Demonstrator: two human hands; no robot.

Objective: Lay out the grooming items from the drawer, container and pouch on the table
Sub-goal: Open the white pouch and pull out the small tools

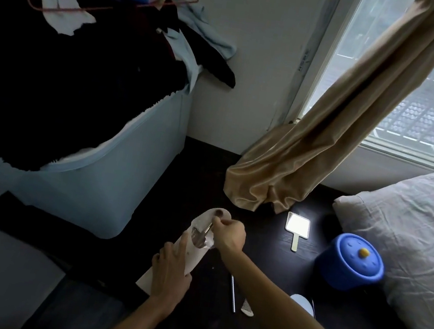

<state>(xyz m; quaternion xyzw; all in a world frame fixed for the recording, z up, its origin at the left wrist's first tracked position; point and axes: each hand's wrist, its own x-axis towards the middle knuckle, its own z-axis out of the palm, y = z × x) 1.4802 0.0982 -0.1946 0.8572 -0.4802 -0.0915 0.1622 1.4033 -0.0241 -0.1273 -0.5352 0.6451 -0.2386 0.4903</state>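
Note:
My left hand (171,272) grips the lower part of a long pale pouch (193,247) held above the dark table (267,257). At the pouch's open top, my right hand (228,235) pinches the metal handle of a small brush (210,226) whose dark bristle tip sticks out near the upper end. On the table lie a hand mirror (297,227), a thin metal stick (233,293), a small comb (247,308) and a pale oval item (302,303) partly hidden by my right forearm. A blue lidded container (350,262) stands at the right.
A grey storage bin (113,177) heaped with dark clothes and hangers stands to the left. A beige curtain (309,155) hangs down onto the back of the table. A pillow (409,233) on the bed borders the table's right side.

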